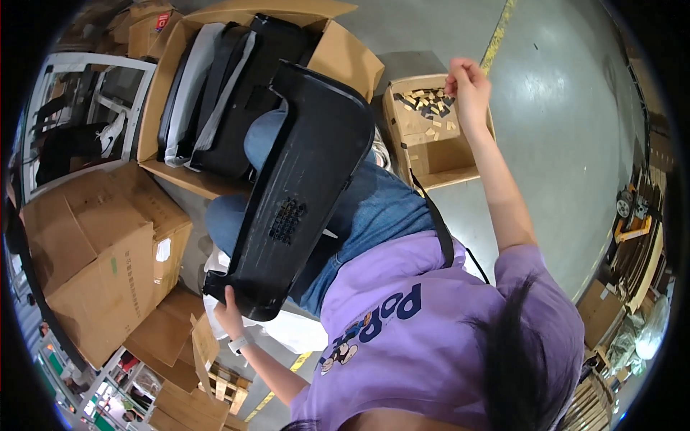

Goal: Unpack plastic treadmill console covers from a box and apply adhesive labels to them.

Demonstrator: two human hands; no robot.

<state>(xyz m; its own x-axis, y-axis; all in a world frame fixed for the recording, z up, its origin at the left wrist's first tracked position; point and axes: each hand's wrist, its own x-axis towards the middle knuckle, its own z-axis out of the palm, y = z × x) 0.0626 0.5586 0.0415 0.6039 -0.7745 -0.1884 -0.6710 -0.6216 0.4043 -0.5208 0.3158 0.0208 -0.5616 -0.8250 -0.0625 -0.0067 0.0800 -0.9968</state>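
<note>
A long black plastic panel (302, 194) with a grille of small slots lies tilted across my lap and knees. My left hand (228, 314) is closed on its near end, thumb over the edge. Out to the right, my right hand (468, 85) is raised above a shallow cardboard box (440, 159), fingers curled together. Whatever it may pinch is too small to make out. Small black and tan pieces (429, 104) lie scattered at the far end of that box.
Ahead stands an open carton (149, 136) packed with more black panels and grey-white sheets between them. Closed brown cartons (93, 251) are stacked at my left, near a white metal frame (144, 75). Yellow floor tape (497, 39) runs beyond the shallow box.
</note>
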